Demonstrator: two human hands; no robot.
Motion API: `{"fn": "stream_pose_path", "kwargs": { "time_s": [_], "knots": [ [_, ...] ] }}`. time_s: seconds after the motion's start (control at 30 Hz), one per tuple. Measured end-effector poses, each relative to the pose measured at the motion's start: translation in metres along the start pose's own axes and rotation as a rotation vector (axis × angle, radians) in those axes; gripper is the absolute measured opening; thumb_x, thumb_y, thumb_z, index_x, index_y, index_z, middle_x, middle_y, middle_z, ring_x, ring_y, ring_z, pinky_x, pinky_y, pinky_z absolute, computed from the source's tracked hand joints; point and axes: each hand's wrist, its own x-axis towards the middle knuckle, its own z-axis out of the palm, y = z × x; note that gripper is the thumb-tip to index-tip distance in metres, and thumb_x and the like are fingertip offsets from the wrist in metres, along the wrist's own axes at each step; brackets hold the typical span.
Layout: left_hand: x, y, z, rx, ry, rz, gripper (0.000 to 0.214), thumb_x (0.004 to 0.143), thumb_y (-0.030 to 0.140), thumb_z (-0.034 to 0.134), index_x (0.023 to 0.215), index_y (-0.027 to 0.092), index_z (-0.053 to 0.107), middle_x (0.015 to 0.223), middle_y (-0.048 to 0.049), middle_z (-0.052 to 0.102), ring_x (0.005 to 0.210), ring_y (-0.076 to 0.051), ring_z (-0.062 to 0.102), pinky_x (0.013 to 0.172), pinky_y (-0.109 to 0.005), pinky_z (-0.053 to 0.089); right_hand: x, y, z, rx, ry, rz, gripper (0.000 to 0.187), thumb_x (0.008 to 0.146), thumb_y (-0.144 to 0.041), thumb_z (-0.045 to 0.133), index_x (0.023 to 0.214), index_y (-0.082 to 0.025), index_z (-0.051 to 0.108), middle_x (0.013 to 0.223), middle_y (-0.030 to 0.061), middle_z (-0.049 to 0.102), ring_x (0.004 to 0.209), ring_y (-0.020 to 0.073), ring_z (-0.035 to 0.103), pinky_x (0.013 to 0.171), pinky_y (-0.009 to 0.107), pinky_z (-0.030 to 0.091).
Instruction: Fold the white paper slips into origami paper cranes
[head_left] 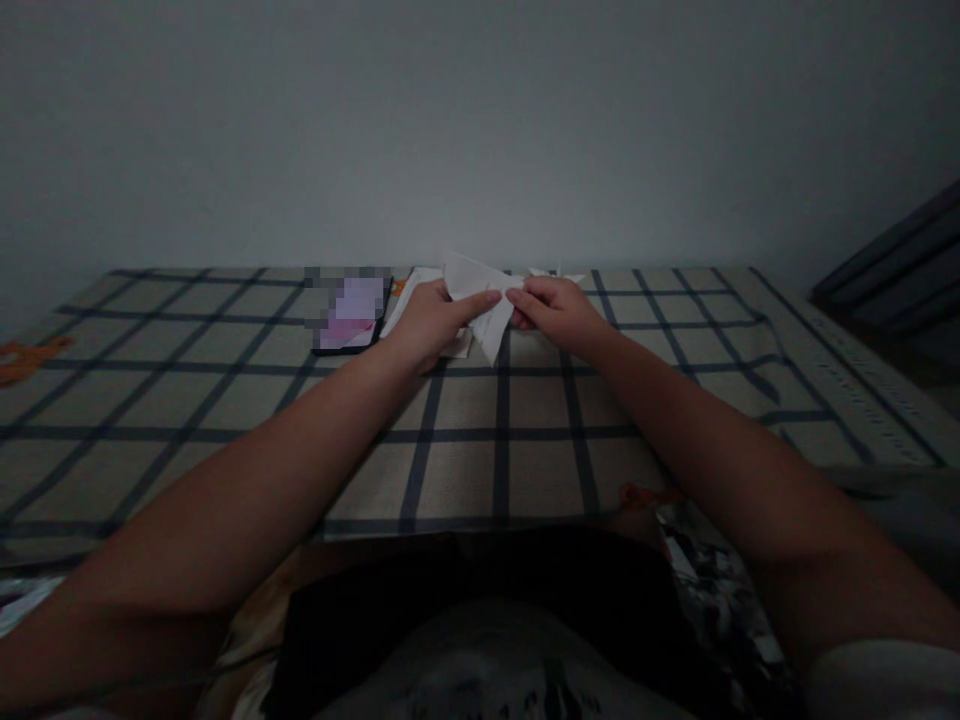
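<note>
Above the checked tablecloth, a folded piece of white paper (480, 283) is held between my two hands. My left hand (439, 318) pinches its left side, the thumb lying across the front. On the right, my right hand (559, 308) grips the other end with thumb and fingertips close to the left thumb. One pointed flap of the paper hangs down between the hands, and another part stands up at the upper left. The fingers behind the paper are partly hidden.
A phone (349, 315) with a lit, partly pixelated screen lies left of my hands. White paper (409, 290) rests beside it, and another pointed white paper piece (559, 273) sits behind my right hand. The checked tablecloth (465, 470) reaches the grey wall (480, 130).
</note>
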Motion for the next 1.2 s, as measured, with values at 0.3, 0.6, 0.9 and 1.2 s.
{"fn": "stream_pose_path", "kwargs": {
  "time_s": [0.3,0.6,0.9,1.2],
  "knots": [
    [0.005,-0.009,-0.005,0.011,-0.015,0.018,0.047,0.066,0.052,0.099,0.096,0.019,0.083,0.103,-0.0094,0.086,0.101,-0.03,0.08,0.09,-0.038,0.065,-0.001,-0.007,-0.001,0.0,0.003,0.0,0.049,0.107,-0.05,0.057,0.069,-0.019,0.061,0.066,-0.0004,0.061,0.065,0.0119,0.055,0.07,0.029,0.043],
    [0.003,-0.009,-0.002,0.019,-0.001,0.034,0.04,0.069,0.048,0.097,0.092,0.019,0.081,0.099,-0.0097,0.085,0.105,-0.033,0.079,0.091,-0.04,0.064,-0.001,-0.002,0.0,0.096,0.004,0.02,0.047,0.107,-0.046,0.057,0.069,-0.019,0.062,0.066,-0.0004,0.061,0.064,0.0122,0.055,0.067,0.029,0.043],
    [-0.002,0.002,0.001,0.022,0.016,-0.037,0.038,0.068,0.041,0.096,0.094,0.018,0.08,0.099,-0.0079,0.085,0.098,-0.027,0.08,0.082,-0.032,0.063,0.002,-0.003,0.001,0.226,0.033,0.08,0.058,0.103,-0.064,0.061,0.069,-0.018,0.06,0.061,-0.0016,0.057,0.058,0.0098,0.053,0.058,0.024,0.042],
    [0.005,-0.005,-0.002,-0.113,-0.116,-0.115,0.043,0.068,0.041,0.097,0.097,0.015,0.08,0.101,-0.0094,0.084,0.086,-0.02,0.077,0.081,-0.029,0.059,0.0,-0.005,0.0,0.219,0.078,0.025,0.051,0.104,-0.053,0.064,0.068,-0.018,0.06,0.059,-0.0027,0.056,0.056,0.0083,0.052,0.057,0.023,0.041]
  ]
}}
